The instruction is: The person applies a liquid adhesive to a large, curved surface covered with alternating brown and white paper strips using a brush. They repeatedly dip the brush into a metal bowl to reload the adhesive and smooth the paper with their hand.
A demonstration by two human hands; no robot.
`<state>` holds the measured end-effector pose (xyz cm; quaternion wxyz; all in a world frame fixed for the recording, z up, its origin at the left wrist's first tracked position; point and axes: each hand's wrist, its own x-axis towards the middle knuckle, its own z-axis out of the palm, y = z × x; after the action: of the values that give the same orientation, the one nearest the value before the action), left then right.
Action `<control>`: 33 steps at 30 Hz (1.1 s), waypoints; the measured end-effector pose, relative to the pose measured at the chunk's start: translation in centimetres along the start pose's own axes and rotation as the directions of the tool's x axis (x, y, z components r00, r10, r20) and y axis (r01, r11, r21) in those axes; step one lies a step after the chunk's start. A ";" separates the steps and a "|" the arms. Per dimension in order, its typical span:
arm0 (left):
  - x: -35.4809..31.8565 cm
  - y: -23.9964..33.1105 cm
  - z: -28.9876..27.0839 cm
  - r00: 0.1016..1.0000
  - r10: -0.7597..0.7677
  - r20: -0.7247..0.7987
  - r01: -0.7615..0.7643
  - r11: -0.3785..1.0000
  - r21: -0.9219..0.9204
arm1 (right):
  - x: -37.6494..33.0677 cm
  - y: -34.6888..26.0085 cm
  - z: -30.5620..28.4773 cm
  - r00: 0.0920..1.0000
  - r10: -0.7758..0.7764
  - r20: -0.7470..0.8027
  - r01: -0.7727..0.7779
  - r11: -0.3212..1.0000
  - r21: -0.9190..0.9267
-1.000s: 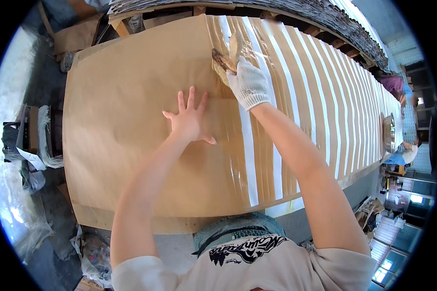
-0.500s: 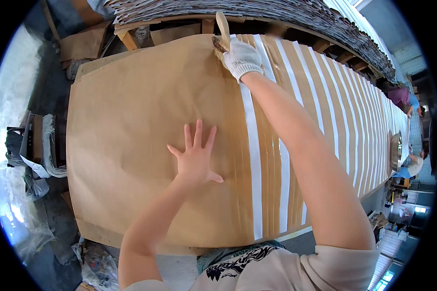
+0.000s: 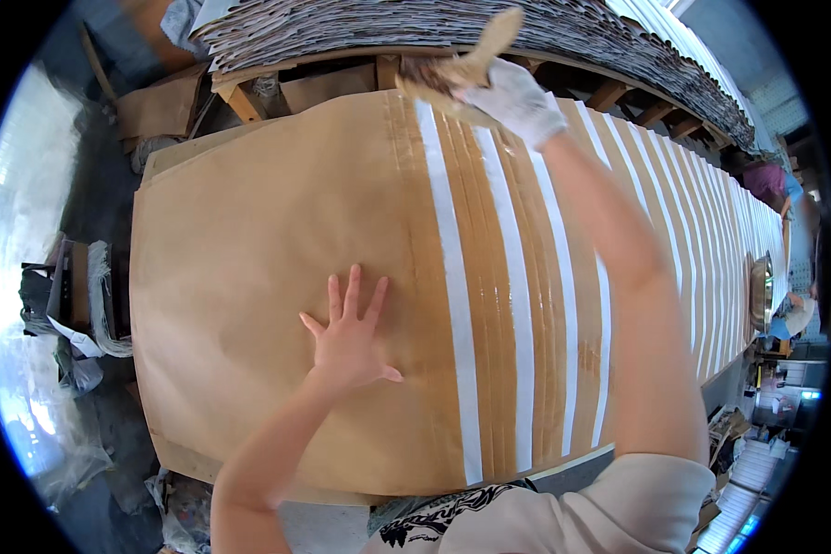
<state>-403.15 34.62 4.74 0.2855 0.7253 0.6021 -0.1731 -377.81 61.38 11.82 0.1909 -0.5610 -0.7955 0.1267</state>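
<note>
Two hands, head view. Left hand (image 3: pixel 348 346): bare, palm down, fingers spread wide, nothing grasped; it lay on the brown paper (image 3: pixel 240 240), closer to the table's near edge than to its far one. Right hand (image 3: pixel 517 97): white-gloved, blurred, fingers closed round the brush (image 3: pixel 475 63), at the table's far edge. Brush: one, handle slanting away from the table, bristles at that same edge; whether they touched the paper could not be told. White strips (image 3: pixel 445 231): many, running from far edge to near, crowded toward the right end; glossy bands lay between the leftmost. Metal bowl (image 3: pixel 761 294): one, at the table's (image 3: pixel 183 461) right end. Stack of sheets (image 3: pixel 342 32): one, on a wooden rack beyond the far edge.
</note>
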 end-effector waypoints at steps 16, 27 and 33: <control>0.6 1.0 0.1 0.998 0.027 -0.051 -0.029 0.999 -0.025 | 4.1 11.9 5.8 1.000 0.004 -0.001 -0.004 0.992 -0.128; 0.6 0.8 0.0 0.999 0.015 -0.044 -0.016 1.000 -0.017 | 3.2 12.0 -0.7 0.987 -0.157 0.025 0.157 0.987 -0.034; 1.1 1.3 -0.2 0.999 0.036 -0.031 -0.036 0.999 -0.007 | 4.6 16.5 5.2 0.996 0.049 0.068 -0.059 0.987 0.152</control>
<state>-401.69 35.43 4.53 0.2818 0.7375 0.5940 -0.1544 -367.59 71.38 1.07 0.2046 -0.5617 -0.7735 0.2105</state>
